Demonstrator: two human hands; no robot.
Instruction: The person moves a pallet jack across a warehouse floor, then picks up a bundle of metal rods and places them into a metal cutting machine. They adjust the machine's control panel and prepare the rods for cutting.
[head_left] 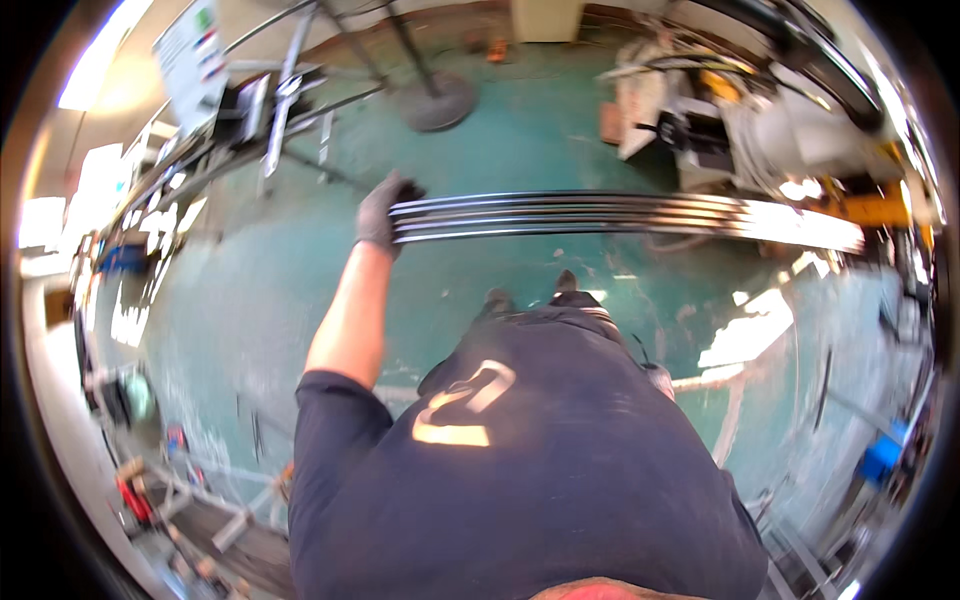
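My left hand [380, 212], in a grey work glove, is closed around the left end of a bundle of several long, shiny metal tubes [540, 213]. The tubes lie side by side, roughly level, and stretch across in front of me to the right. Their far right end [835, 232] gleams in bright light and is blurred. By my right hip a small greyish patch [658, 378] shows, perhaps my right hand hanging down. Its fingers cannot be made out, and it is well apart from the tubes.
Ahead on the green floor [520, 130] stands a round dark base with a post [438, 100]. A metal frame [285, 95] is at the far left. Machinery with hoses [700, 120] fills the far right, near the tubes. Metal racks [215, 510] stand behind to the left.
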